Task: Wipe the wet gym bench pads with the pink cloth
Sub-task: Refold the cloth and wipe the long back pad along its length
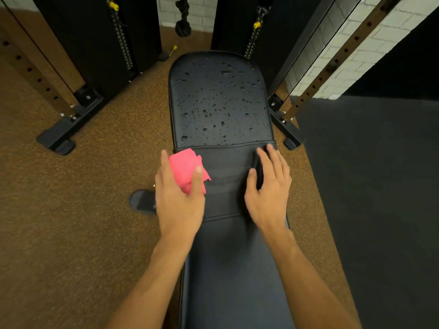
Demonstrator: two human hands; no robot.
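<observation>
Bench sits btwn two black weight stacks (118,39) w/ yellow pins (113,5), and a black rope (183,20) hangs at the far middle. Brown holed rack posts (31,70) stand left and right. The floor (107,150) is speckled brown, w/ a dark mat (380,186) on the right. Nothing blocks the far pad (221,98), which is covered in droplets. Left hand (179,198) grips the pink cloth (183,167) at the left edge of the middle band (223,186). Right hand (268,191) rests on the band's right side, fingers relaxed. The band has some embossed text, too blurry to read tbh.
</observation>
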